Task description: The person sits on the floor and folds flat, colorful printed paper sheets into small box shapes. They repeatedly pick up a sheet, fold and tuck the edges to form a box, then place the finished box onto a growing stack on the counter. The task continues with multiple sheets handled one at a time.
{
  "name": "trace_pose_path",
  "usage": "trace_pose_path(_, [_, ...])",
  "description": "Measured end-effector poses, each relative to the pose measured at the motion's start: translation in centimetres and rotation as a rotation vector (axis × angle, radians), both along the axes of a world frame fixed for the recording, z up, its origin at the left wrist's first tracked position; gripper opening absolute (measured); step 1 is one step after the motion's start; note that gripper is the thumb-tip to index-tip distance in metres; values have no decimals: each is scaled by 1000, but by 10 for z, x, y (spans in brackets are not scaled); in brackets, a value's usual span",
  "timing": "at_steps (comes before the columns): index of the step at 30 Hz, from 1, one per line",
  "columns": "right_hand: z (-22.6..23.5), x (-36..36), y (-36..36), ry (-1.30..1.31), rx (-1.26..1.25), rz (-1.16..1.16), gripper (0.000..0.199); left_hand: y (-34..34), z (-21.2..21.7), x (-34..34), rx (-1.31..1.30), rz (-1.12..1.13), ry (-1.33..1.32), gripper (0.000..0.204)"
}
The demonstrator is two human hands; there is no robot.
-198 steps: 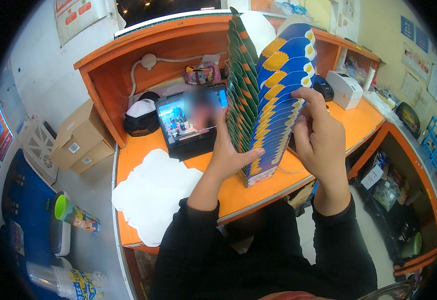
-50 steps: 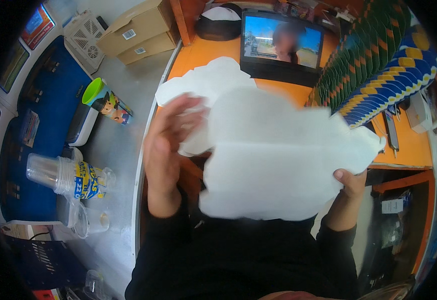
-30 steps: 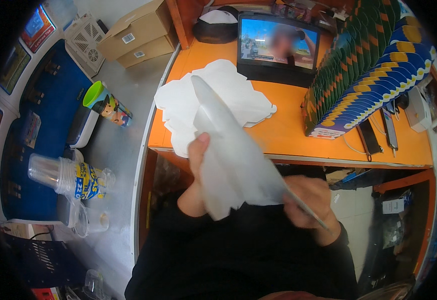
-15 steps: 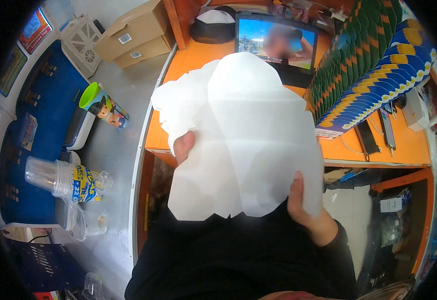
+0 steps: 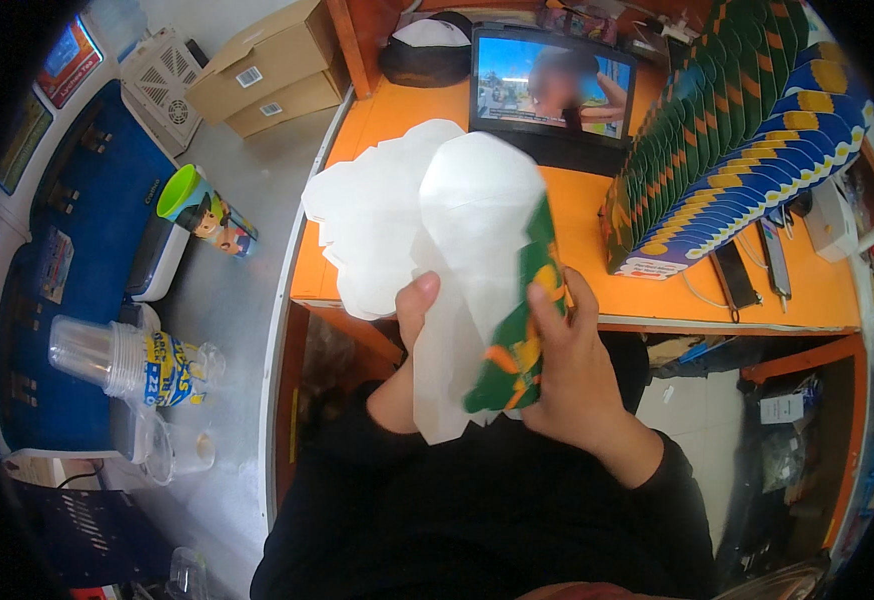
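Over my lap I hold a die-cut paper envelope (image 5: 457, 330), white on the inside, with a rounded flap at its far end. Its right side is folded over, showing a green printed outside with orange and yellow shapes. My left hand (image 5: 402, 370) grips the left edge, thumb on the white face and other fingers hidden behind the paper. My right hand (image 5: 582, 380) is closed on the folded green side, its fingers pressed along the fold. Beyond my left hand, a stack of flat white blanks (image 5: 362, 215) lies on the orange desk (image 5: 577, 215).
Fanned green envelopes (image 5: 712, 120) and blue ones (image 5: 757, 165) lean at the desk's right. A screen (image 5: 552, 90) and a cap (image 5: 427, 52) stand at the back. On the grey counter to the left are a green printed cup (image 5: 207, 212), stacked clear plastic cups (image 5: 127, 355) and cardboard boxes (image 5: 267, 75).
The envelope's right side has been folded inward to the left, so its green outside now shows. My left hand has shifted right; my right hand has moved inward and up onto the fold.
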State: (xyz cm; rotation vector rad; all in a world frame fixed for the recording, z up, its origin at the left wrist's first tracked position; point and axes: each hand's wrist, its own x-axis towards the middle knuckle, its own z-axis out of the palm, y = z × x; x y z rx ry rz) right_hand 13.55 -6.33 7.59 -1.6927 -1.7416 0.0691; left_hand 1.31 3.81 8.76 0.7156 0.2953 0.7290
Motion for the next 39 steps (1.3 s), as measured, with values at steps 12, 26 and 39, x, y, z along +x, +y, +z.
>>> trace_pose_path(12, [-4, 3, 2, 65, 75, -63, 108, 6, 13, 6, -60, -2, 222, 99])
trace_pose_path(26, [-6, -23, 16, 44, 448, 42, 97, -26, -51, 11, 300, 294, 1, 80])
trace_pose_path(39, [17, 14, 93, -90, 565, -239, 76, 32, -46, -37, 550, 873, 171, 73])
